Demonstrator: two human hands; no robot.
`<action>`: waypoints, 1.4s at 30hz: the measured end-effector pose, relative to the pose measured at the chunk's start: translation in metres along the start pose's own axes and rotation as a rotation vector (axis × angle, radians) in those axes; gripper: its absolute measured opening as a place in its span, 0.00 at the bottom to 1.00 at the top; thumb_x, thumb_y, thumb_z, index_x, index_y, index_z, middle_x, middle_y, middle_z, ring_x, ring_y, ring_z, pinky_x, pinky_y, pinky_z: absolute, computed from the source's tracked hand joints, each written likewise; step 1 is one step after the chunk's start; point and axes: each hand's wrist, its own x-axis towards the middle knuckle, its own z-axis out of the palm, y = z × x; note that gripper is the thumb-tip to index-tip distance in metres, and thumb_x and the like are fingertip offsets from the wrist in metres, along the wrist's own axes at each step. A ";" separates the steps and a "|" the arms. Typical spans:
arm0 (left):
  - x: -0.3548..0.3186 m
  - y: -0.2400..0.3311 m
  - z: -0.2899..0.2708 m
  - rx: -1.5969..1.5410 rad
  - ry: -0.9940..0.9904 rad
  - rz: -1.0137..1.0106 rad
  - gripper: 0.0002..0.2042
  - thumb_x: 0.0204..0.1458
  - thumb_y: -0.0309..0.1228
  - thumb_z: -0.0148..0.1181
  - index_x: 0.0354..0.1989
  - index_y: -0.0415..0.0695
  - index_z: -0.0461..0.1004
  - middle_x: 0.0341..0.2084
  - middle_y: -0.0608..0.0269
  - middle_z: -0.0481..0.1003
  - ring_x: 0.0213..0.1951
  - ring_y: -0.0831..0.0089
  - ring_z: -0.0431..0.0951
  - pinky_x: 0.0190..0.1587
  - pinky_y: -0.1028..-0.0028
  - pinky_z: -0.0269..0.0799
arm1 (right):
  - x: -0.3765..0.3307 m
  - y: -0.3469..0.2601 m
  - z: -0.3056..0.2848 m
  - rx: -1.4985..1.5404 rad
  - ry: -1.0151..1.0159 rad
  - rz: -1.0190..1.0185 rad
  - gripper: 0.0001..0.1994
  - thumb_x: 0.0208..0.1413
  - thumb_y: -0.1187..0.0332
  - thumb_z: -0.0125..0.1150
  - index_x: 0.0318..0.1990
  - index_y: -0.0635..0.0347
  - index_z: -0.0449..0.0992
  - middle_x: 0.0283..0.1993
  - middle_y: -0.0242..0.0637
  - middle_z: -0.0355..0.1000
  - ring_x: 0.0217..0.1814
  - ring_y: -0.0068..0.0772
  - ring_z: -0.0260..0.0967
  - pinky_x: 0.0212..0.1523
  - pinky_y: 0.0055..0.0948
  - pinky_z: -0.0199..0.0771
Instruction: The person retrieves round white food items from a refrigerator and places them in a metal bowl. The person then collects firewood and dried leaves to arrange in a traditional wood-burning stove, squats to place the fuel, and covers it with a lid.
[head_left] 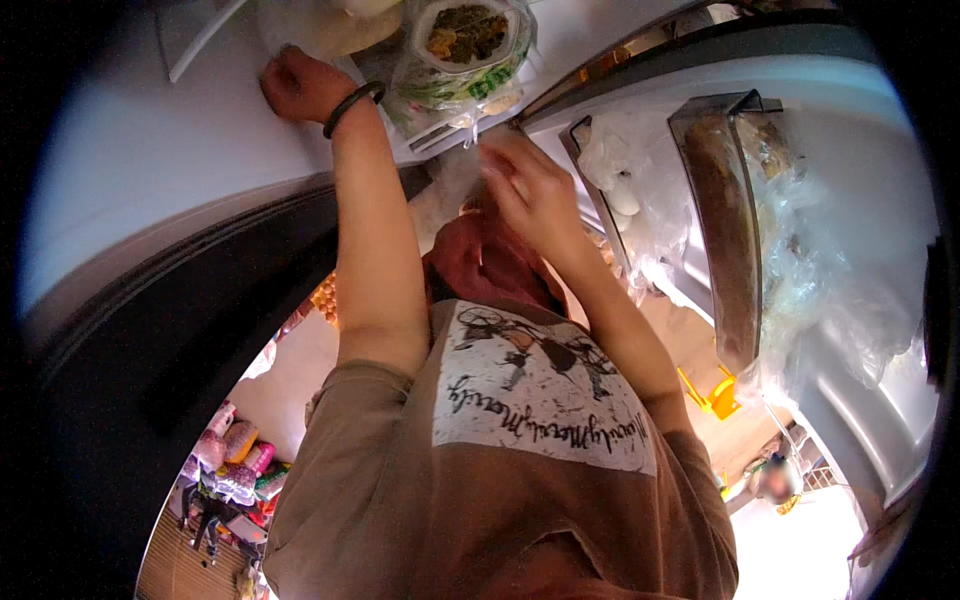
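Head view: The hands are apart. The left hand (297, 85), with a dark, smooth band (354, 108) at its wrist, is curled beside the left side of a bundle in clear, crinkled plastic wrapping (524, 32); whether its fingers close on anything cannot be told. The right hand (530, 185) is just below the bundle, fingers bent and partly spread, near a twisted whitish plastic end (470, 130); contact or grip cannot be determined.

The bundle lies at the top, in front of the person, inside an open refrigerator with smooth white inner panels (180, 140). A pale, angular-rimmed bowl (470, 67) sits at the upper part of the bundle and contains dark green and yellowish chopped food (467, 33). Leafy greens (490, 80) show through the film below it.

On the right, the moulded pale door (855, 130) carries a long, smoky translucent bin (722, 240), with glossy, wrinkled plastic bags (800, 250) beside it. A narrower bin (590, 185) stands nearer the right hand; beside it, thin plastic encloses white, rounded items (624, 198), kind uncertain.

The person wears a brown fabric shirt (530, 510) with a white printed panel (620, 440).
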 end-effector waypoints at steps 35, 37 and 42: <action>-0.096 0.082 -0.131 0.288 -0.823 -0.056 0.22 0.51 0.26 0.65 0.54 0.36 0.68 0.48 0.53 0.70 0.35 0.69 0.76 0.36 0.71 0.73 | 0.355 0.007 0.125 -0.472 -0.173 -0.315 0.14 0.49 0.66 0.59 0.41 0.63 0.80 0.46 0.54 0.77 0.49 0.51 0.75 0.50 0.46 0.73; -0.090 0.077 -0.130 0.288 -0.821 -0.064 0.21 0.52 0.26 0.65 0.54 0.36 0.68 0.46 0.54 0.71 0.35 0.69 0.76 0.36 0.72 0.73 | 0.359 0.004 0.126 -0.466 -0.176 -0.317 0.14 0.49 0.65 0.60 0.41 0.63 0.80 0.45 0.53 0.77 0.49 0.51 0.75 0.50 0.46 0.73; -0.056 0.081 -0.079 0.214 -0.709 -0.066 0.25 0.48 0.26 0.67 0.56 0.38 0.67 0.45 0.53 0.69 0.38 0.66 0.75 0.34 0.70 0.72 | 0.359 -0.001 0.137 -0.468 -0.183 -0.318 0.15 0.48 0.65 0.60 0.40 0.64 0.81 0.44 0.53 0.78 0.48 0.52 0.75 0.50 0.47 0.74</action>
